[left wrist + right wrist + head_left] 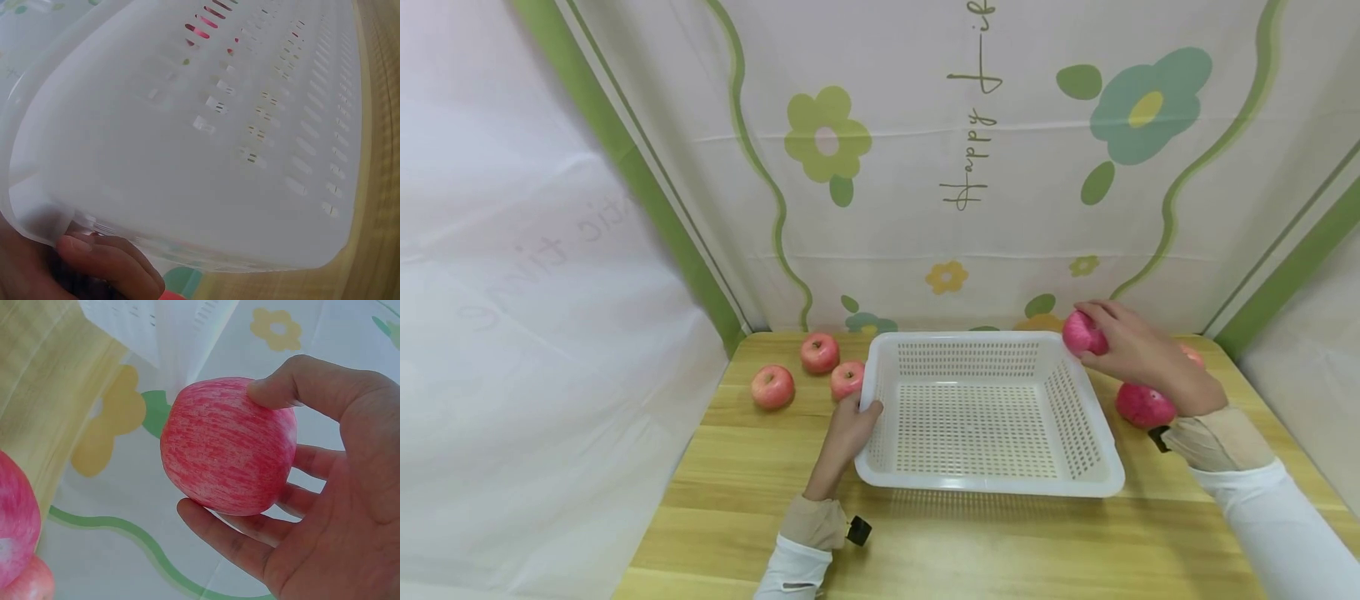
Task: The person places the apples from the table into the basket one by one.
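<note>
A white perforated plastic basket [970, 482] stands on the wooden table, with nothing inside. My left hand [852, 427] grips its left rim, thumb over the edge; the left wrist view shows the fingers [119, 265] under the rim of the basket [156, 156]. In my right hand [1131, 346] is a red apple [1083, 333], held beside the basket's far right corner at about rim height. The right wrist view shows thumb and fingers curled round this apple [228, 447]. Below my right forearm lies a deep-pink apple [1142, 406].
Left of the basket are three apples: one nearest [772, 387], one at the back [819, 353] and one by the rim [847, 379]. Another apple [1192, 356] is partly hidden behind my right wrist. A flower-printed cloth [895, 208] hangs along the table's back edge.
</note>
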Demonstrator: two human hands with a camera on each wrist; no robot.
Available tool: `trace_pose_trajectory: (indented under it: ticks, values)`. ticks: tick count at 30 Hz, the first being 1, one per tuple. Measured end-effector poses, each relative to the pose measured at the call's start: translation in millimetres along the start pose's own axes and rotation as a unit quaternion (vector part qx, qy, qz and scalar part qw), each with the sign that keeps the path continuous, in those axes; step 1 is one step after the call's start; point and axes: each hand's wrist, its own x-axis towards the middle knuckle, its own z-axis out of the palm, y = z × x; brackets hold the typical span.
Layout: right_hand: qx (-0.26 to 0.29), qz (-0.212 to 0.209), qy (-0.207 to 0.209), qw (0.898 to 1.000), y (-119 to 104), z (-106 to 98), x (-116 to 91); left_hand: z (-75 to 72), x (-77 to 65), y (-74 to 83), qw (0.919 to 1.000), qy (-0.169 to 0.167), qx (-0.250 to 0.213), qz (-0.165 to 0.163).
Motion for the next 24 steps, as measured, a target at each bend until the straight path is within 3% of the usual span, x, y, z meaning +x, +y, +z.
trace_pose_trajectory:
  ticks: [10,24]
  values:
    - [0.008,-0.024,0.022,0.999,-6.6,3.3,2.5,-0.5,-0.3,-0.4,1.0000,-0.002,0.001,-0.003]
    - [0.008,-0.039,0.020,0.999,-14.7,2.0,8.7,-0.6,-0.7,0.3,0.9999,-0.007,-0.015,-0.001]
